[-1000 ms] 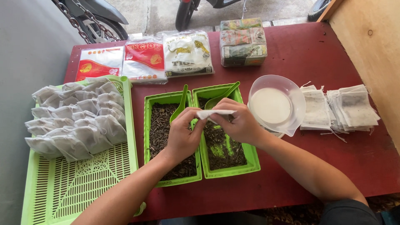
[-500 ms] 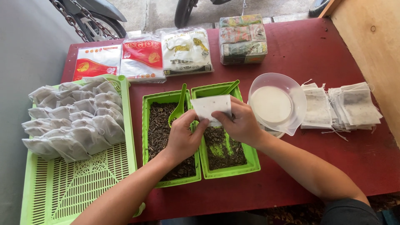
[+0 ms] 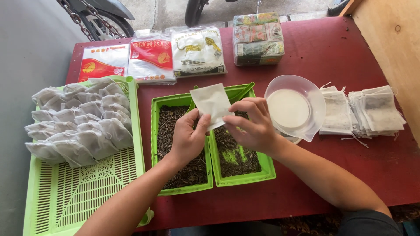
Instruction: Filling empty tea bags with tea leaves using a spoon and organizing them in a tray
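A small white filter bag (image 3: pixel 212 104) stands upright between both of my hands, above two green trays. My left hand (image 3: pixel 187 139) pinches its lower left edge. My right hand (image 3: pixel 252 124) grips its lower right edge. The left green tray (image 3: pixel 158 148) and the right green tray (image 3: pixel 269 171) hold dark loose tea leaves. A green scoop (image 3: pixel 243 92) rests in the right tray, behind the bag.
A green slotted basket (image 3: pixel 83 188) at the left carries several filled white bags (image 3: pixel 78 124). A clear bowl (image 3: pixel 316 105) sits right of the trays, beside stacks of flat empty bags (image 3: pixel 376 109). Packets (image 3: pixel 151 59) and a wrapped block (image 3: pixel 258 38) line the far edge of the red table (image 3: pixel 323 52).
The white bag has been raised from lying flat and low between my hands to standing upright and facing the camera. Both hands stay over the trays.
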